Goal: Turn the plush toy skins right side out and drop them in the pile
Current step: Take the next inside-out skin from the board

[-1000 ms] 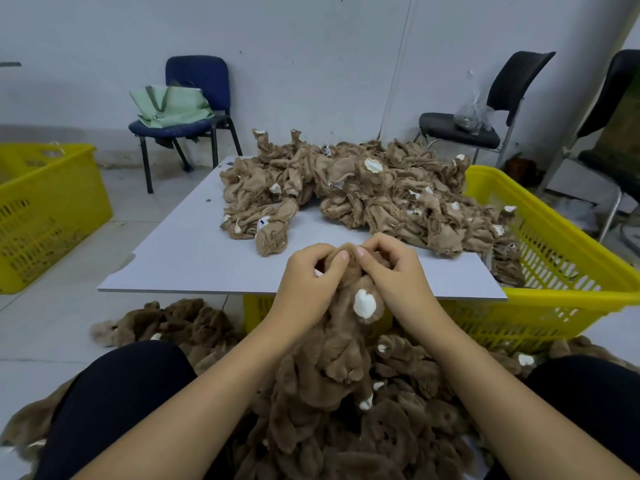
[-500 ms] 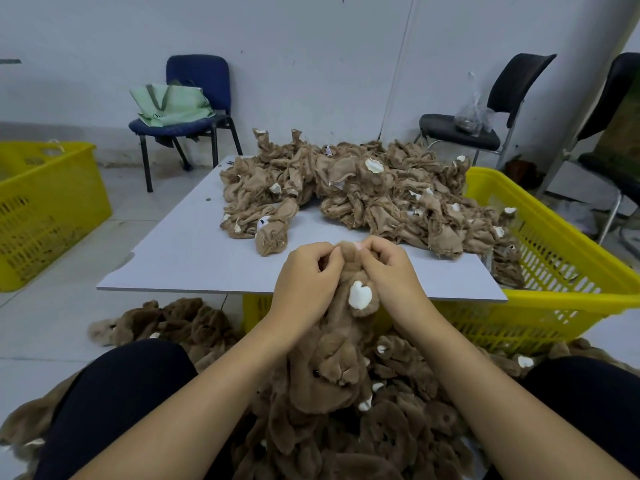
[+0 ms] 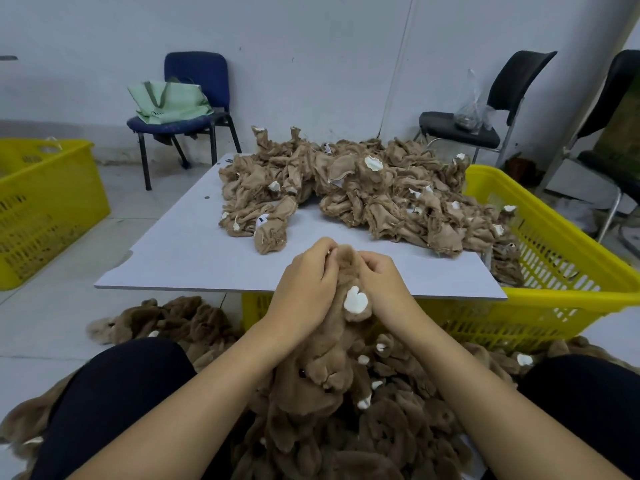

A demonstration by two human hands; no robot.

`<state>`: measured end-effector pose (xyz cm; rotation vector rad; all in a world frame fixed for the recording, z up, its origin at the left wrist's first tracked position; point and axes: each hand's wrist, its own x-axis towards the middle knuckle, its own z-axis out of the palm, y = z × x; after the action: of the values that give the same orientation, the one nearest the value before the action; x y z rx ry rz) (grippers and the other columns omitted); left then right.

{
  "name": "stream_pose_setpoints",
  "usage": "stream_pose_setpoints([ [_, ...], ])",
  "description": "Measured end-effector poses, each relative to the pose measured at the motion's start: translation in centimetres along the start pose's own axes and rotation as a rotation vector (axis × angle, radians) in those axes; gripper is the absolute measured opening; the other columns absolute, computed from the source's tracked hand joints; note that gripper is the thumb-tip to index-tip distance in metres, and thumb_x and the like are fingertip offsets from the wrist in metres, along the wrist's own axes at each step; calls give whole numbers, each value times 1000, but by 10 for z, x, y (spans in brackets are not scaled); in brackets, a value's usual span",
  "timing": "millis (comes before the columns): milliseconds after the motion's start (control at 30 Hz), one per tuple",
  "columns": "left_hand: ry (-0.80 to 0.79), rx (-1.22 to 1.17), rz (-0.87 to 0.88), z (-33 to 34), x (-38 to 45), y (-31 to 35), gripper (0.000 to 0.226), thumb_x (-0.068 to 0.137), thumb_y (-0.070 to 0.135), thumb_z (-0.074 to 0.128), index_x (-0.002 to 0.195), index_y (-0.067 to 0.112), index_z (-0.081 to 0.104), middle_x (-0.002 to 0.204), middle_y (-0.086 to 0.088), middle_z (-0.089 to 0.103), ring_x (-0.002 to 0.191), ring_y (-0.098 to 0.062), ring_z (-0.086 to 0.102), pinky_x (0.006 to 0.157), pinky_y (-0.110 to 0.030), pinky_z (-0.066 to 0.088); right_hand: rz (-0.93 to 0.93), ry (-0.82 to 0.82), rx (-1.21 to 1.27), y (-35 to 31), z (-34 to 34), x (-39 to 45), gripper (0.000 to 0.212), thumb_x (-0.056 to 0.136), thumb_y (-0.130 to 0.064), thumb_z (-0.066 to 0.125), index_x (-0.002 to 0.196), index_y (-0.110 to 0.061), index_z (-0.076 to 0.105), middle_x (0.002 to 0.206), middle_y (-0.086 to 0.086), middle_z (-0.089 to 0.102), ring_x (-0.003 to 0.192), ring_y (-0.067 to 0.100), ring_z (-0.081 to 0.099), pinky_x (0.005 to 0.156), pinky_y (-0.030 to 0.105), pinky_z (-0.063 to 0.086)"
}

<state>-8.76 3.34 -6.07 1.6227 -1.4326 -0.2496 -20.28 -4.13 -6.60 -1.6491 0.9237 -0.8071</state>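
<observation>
Gripping the plush skin [image 3: 341, 344] from both sides: left hand [image 3: 304, 285] and right hand [image 3: 382, 282] curl round its top end, fur side out. Skin hangs between the knees, over the furry pile [image 3: 381, 427]. Fingertips mostly hidden, probably pinching fabric.

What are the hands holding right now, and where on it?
Both the left hand and the right hand pinch the top end of one fuzzy brown plush skin, either side of its upper tip; the rest hangs below.

Brown plush skin [image 3: 332, 348] (white patch), tan inside-out skins [image 3: 363, 192], yellow baskets [image 3: 554, 258], blue chair [image 3: 194, 95].
</observation>
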Motion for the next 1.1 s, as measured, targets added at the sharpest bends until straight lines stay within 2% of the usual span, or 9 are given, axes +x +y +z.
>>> stream_pose_setpoints([
  [100, 45, 71, 84, -4, -7, 6, 25, 104, 39, 45, 95, 19, 58, 81, 9, 62, 74, -10, 58, 63, -31, 46, -12, -2, -78, -4, 0, -1, 42, 105, -29, 50, 74, -1, 56, 68, 12, 49, 64, 20, 43, 61, 33, 35],
  [200, 123, 118, 116, -3, -7, 12, 20, 104, 29, 52, 97, 15, 64, 85, 4, 68, 77, -17, 62, 67, -43, 50, -64, 63, -83, -10, -2, -4, 40, 104, -25, 51, 66, -11, 51, 59, 3, 46, 57, 14, 42, 56, 29, 34],
  [300, 195, 97, 116, -4, -1, 18, 23, 103, 27, 52, 85, 17, 63, 73, 4, 63, 69, -17, 59, 60, -47, 48, -125, 105, -39, -18, -4, -1, 45, 103, -22, 52, 59, -18, 43, 50, -8, 40, 49, 7, 36, 49, 24, 32],
  [467, 96, -91, -47, -2, 16, 18, 38, 103, 22, 50, 66, 13, 46, 61, -2, 46, 62, -20, 44, 62, -49, 42, 14, 36, -62, -14, -1, 12, 40, 104, -20, 49, 65, -12, 47, 55, 1, 42, 52, 14, 38, 52, 29, 30],
  [667, -124, 233, -56, 12, 0, 6, 35, 105, 48, 37, 105, 23, 61, 93, 0, 67, 97, -27, 64, 74, -38, 45, 124, -54, -242, 18, 7, 10, 38, 98, -10, 51, 60, -7, 54, 49, 0, 56, 49, 14, 55, 49, 28, 41],
  [767, -205, 205, -115, 12, -6, -3, 43, 99, 60, 42, 100, 19, 58, 85, 5, 63, 86, -20, 63, 69, -37, 46, 138, -31, -269, 17, 4, 7, 49, 90, -1, 56, 45, -18, 61, 39, -9, 57, 37, 1, 54, 38, 13, 37],
  [900, -85, 148, -86, 10, -8, -6, 46, 98, 62, 43, 80, 23, 57, 72, 5, 62, 70, -11, 59, 58, -34, 40, 63, 39, -146, 7, 3, 0, 41, 92, -3, 49, 56, -17, 62, 51, -1, 64, 56, 17, 63, 50, 26, 49],
  [1000, 46, 10, -78, 11, -3, 2, 50, 92, 69, 40, 68, 27, 54, 61, 7, 60, 62, -7, 58, 55, -34, 37, -13, 78, -118, -6, 6, -2, 40, 101, -18, 48, 66, -3, 59, 62, 14, 63, 60, 23, 57, 58, 35, 44],
  [1100, 29, -163, -125, 8, 11, 8, 71, 83, 76, 32, 62, 13, 57, 55, -1, 59, 57, -18, 59, 58, -44, 45, -136, 152, -195, -20, 4, 2, 49, 103, -26, 48, 55, -14, 49, 52, 3, 51, 52, 16, 46, 54, 33, 36],
])
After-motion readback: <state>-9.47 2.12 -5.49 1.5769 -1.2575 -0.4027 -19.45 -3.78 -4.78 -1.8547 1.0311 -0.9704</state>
